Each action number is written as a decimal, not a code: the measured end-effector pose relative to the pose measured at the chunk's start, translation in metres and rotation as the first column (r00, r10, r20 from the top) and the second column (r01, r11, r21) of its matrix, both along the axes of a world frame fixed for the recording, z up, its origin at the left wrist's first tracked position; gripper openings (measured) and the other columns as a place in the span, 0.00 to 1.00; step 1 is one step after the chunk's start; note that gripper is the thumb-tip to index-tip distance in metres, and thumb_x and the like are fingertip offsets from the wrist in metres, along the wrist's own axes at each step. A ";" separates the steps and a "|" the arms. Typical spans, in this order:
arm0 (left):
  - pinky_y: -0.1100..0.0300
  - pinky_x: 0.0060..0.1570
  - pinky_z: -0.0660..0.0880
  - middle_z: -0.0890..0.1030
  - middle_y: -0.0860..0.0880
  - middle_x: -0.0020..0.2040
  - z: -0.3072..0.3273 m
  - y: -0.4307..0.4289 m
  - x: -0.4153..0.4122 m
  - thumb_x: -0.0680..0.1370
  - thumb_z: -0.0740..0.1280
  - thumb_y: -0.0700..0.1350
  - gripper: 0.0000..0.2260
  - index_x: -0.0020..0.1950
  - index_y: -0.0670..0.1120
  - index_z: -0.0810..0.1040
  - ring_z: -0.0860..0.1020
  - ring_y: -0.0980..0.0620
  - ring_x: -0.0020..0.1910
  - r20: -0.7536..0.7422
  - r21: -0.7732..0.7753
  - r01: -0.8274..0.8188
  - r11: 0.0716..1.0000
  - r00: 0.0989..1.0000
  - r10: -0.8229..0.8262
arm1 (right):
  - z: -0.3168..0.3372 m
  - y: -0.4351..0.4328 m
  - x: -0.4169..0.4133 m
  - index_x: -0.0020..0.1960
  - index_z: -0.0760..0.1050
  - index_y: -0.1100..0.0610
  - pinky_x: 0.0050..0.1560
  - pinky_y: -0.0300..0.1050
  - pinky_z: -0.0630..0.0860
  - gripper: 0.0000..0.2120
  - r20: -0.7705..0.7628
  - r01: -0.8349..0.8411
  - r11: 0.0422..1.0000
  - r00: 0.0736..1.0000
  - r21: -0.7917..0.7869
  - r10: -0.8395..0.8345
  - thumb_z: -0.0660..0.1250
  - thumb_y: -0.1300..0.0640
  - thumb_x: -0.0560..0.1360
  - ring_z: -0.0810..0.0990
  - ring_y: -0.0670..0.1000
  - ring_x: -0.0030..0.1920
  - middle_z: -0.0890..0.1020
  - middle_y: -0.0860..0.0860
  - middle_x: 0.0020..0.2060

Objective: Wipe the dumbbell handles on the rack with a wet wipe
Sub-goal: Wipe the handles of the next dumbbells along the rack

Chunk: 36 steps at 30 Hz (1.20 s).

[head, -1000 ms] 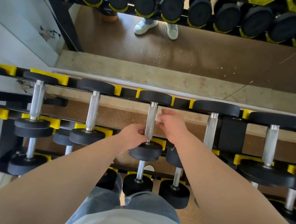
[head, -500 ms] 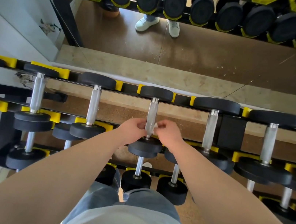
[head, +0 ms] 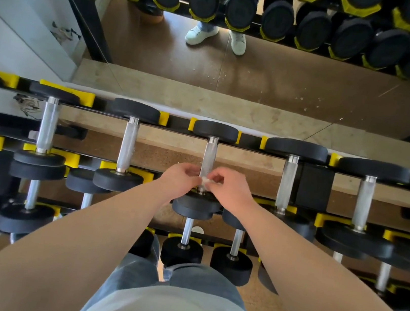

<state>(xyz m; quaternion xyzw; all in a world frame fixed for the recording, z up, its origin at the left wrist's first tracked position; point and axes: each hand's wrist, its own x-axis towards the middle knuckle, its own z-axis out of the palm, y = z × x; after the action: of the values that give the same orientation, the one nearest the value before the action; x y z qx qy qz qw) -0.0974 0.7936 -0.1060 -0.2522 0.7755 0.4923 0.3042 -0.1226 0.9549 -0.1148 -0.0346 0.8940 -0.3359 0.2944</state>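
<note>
A dumbbell with black ends lies on the top tier of the rack, its knurled steel handle [head: 209,156] in the middle of the view. Both my hands meet at the near end of that handle. My left hand [head: 181,180] and my right hand [head: 228,187] each pinch a small crumpled white wet wipe [head: 205,180] between them, right over the handle. The part of the handle under the wipe and fingers is hidden.
More dumbbells lie on the black rack with yellow cradles [head: 162,118], such as handles to the left [head: 127,147] and right [head: 288,179]. Lower tiers hold smaller dumbbells [head: 182,250]. A mirror [head: 264,71] behind reflects the floor, shoes and rack.
My right hand slid from the middle of the handle down to its near end. My left hand let go of the handle and now pinches the wipe together with the right.
</note>
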 end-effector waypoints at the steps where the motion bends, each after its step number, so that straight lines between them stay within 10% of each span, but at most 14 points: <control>1: 0.50 0.65 0.76 0.80 0.50 0.65 0.000 0.001 0.000 0.81 0.69 0.48 0.18 0.71 0.51 0.77 0.78 0.49 0.62 -0.008 0.009 -0.024 1.000 1.000 0.024 | 0.001 -0.002 -0.004 0.56 0.80 0.49 0.45 0.33 0.73 0.06 -0.012 0.122 0.991 0.992 -0.053 -0.123 0.72 0.54 0.79 0.78 0.42 0.48 0.80 0.42 0.48; 9: 0.50 0.51 0.84 0.85 0.49 0.48 0.005 -0.001 -0.008 0.80 0.72 0.52 0.02 0.50 0.55 0.82 0.84 0.50 0.48 -0.138 0.070 -0.206 0.976 0.967 0.215 | 0.014 -0.015 -0.012 0.52 0.81 0.47 0.49 0.38 0.81 0.09 0.130 0.180 0.941 0.980 -0.285 -0.148 0.72 0.60 0.78 0.84 0.42 0.47 0.85 0.43 0.45; 14: 0.48 0.62 0.78 0.83 0.47 0.61 0.003 -0.001 -0.036 0.83 0.65 0.49 0.15 0.69 0.50 0.80 0.80 0.46 0.59 -0.178 -0.030 -0.270 0.962 0.949 0.261 | 0.003 -0.001 -0.006 0.51 0.80 0.44 0.56 0.47 0.81 0.10 0.144 0.368 0.899 0.929 -0.239 -0.342 0.69 0.60 0.79 0.82 0.46 0.49 0.83 0.44 0.47; 25: 0.60 0.36 0.71 0.76 0.49 0.39 -0.015 0.009 -0.010 0.83 0.60 0.40 0.10 0.57 0.43 0.82 0.74 0.52 0.36 0.117 -0.430 0.375 0.821 0.925 -0.362 | -0.005 0.003 0.001 0.49 0.79 0.42 0.56 0.47 0.81 0.10 0.246 0.314 0.938 0.930 -0.145 -0.273 0.67 0.58 0.80 0.82 0.47 0.49 0.83 0.44 0.49; 32: 0.50 0.57 0.81 0.84 0.51 0.51 -0.011 0.011 -0.043 0.77 0.74 0.47 0.08 0.56 0.52 0.81 0.84 0.48 0.51 -0.118 -0.073 -0.309 0.948 0.947 0.299 | -0.004 0.004 -0.006 0.50 0.79 0.45 0.49 0.44 0.81 0.10 0.296 0.409 0.900 0.887 -0.149 -0.354 0.65 0.60 0.81 0.82 0.46 0.46 0.83 0.46 0.49; 36: 0.59 0.50 0.76 0.82 0.52 0.51 -0.012 0.010 -0.037 0.76 0.76 0.49 0.11 0.57 0.52 0.83 0.80 0.53 0.50 -0.123 -0.247 0.056 0.967 0.988 -0.089 | -0.006 0.013 -0.004 0.55 0.81 0.48 0.41 0.40 0.77 0.10 0.322 0.441 0.886 0.867 -0.142 -0.380 0.65 0.60 0.81 0.82 0.46 0.45 0.83 0.48 0.51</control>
<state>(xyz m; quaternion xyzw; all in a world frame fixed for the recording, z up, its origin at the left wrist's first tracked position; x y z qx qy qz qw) -0.1347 0.8039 -0.1177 -0.2254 0.8573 0.3979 0.2363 -0.1264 0.9674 -0.1206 0.1748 0.7882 -0.4852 0.3359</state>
